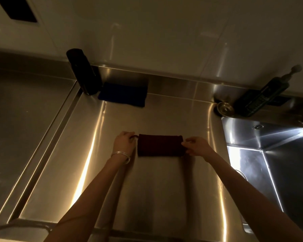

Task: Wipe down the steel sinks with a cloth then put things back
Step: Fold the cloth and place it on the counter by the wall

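Pinched at both ends: dark folded cloth [160, 145], flat on steel counter [147, 189]; left hand [123, 143] curled on its corner loop, right hand [197, 146] nipping the opposite edge. Risk (judged): uneven pull undoing the fold, or dragging it toward right sink [269, 145].

The left hand [123, 143] and right hand [197, 147] pinch opposite ends of a folded dark cloth [160, 145] on the steel counter [147, 189].

Only 1 view was given: the head camera looked forward and steeply down from close above the steel counter [152, 198], with the wall [164, 41] at top and the sink [287, 163] at the right edge.
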A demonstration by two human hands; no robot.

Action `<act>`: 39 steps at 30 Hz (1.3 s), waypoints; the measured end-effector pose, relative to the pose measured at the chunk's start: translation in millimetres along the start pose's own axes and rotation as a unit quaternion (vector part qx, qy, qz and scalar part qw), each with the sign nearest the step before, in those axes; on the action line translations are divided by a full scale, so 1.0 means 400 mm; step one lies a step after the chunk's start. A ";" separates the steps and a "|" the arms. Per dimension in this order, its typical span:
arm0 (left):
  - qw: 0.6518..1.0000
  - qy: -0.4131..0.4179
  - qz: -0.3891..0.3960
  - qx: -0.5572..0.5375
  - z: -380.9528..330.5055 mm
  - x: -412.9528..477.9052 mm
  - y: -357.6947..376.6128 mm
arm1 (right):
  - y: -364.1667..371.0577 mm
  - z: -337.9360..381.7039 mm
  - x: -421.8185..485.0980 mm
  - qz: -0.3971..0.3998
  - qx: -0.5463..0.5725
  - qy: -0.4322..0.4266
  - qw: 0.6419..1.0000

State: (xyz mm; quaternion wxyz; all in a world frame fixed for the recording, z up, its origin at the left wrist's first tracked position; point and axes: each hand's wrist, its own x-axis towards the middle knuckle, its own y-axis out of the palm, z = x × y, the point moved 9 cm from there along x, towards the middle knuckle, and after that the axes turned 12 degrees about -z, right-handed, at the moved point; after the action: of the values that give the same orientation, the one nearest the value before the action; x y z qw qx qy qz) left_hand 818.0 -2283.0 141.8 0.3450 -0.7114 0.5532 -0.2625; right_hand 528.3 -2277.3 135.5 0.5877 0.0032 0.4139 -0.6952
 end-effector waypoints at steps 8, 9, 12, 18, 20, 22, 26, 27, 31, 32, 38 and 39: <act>0.987 -0.107 0.113 -0.035 -0.005 -0.008 0.082 | 0.041 0.029 0.014 0.037 -0.080 -0.020 0.996; 0.984 -0.131 0.110 -0.054 0.000 -0.004 0.081 | 0.041 0.032 0.016 0.034 -0.086 -0.021 0.996; 0.973 -0.194 0.086 -0.089 0.025 0.006 0.062 | 0.036 0.031 0.023 0.027 -0.054 -0.007 0.998; 0.981 -0.102 0.163 0.023 -0.003 -0.006 0.091 | 0.043 0.032 0.036 0.027 -0.079 -0.011 0.996; 0.985 -0.098 0.141 0.024 0.000 -0.001 0.088 | 0.051 0.030 0.040 0.031 -0.048 0.003 0.998; 0.982 -0.139 0.124 -0.025 0.026 0.006 0.081 | 0.060 0.040 0.041 0.042 -0.014 0.007 0.999; 0.941 -0.252 0.102 -0.199 0.066 0.057 0.035 | 0.078 0.149 0.056 0.043 0.047 -0.028 0.998; 0.925 -0.275 0.095 -0.246 0.069 0.084 0.013 | 0.087 0.193 0.068 0.042 0.061 -0.044 0.996; 0.912 -0.266 0.067 -0.306 0.070 0.267 -0.097 | 0.145 0.387 0.136 0.035 0.100 -0.105 0.989; 0.920 -0.255 0.043 -0.293 0.076 0.323 -0.128 | 0.164 0.434 0.158 0.030 0.106 -0.118 0.987; 0.967 -0.199 -0.052 -0.148 0.115 0.587 -0.219 | 0.277 0.588 0.293 -0.024 0.106 -0.133 0.985; 0.971 -0.192 -0.058 -0.127 0.119 0.613 -0.219 | 0.295 0.594 0.313 -0.027 0.104 -0.128 0.986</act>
State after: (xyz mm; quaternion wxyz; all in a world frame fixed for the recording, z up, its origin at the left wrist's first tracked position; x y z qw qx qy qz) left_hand 968.4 -2497.6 178.5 0.3362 -0.8171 0.4634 -0.0681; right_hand 701.0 -2513.0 162.7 0.6136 -0.0359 0.2608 -0.7445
